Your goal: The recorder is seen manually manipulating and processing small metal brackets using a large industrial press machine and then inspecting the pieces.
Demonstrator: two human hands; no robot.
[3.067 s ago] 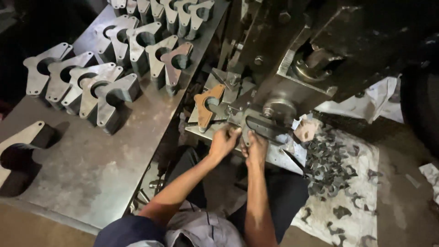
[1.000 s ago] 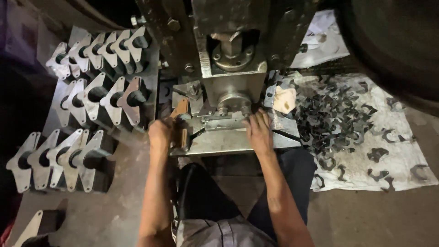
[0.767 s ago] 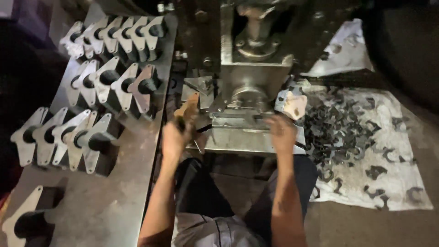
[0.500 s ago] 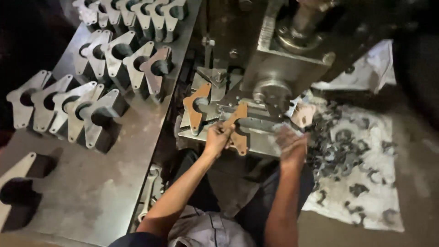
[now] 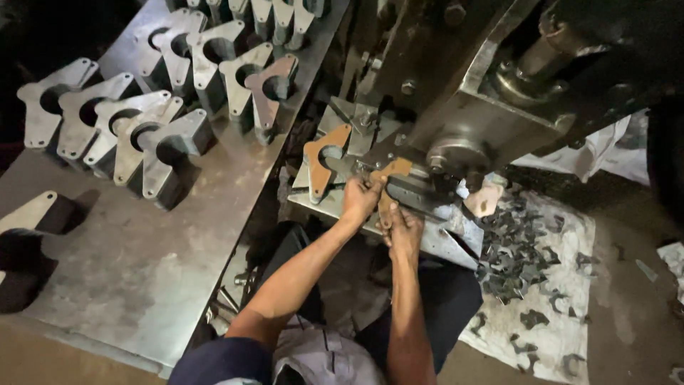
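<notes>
My left hand (image 5: 362, 199) and my right hand (image 5: 402, 228) both grip a rusty flat metal plate (image 5: 391, 171) at the bed of a large dark press machine (image 5: 484, 107). The plate's upper end reaches under the press head, and its lower part is hidden by my fingers. Just left of my left hand, another rusty cut-out plate (image 5: 320, 160) leans upright on the steel press bed (image 5: 427, 239).
Rows of stacked grey cut-out plates (image 5: 171, 93) stand on a steel table (image 5: 128, 264) to the left. Several small metal offcuts (image 5: 524, 249) lie on a white cloth (image 5: 570, 314) on the floor at the right. My knees are under the press bed.
My left hand carried the rusty plate rightward to the press, and my right hand came off the scrap side to grip it too. The camera swung left.
</notes>
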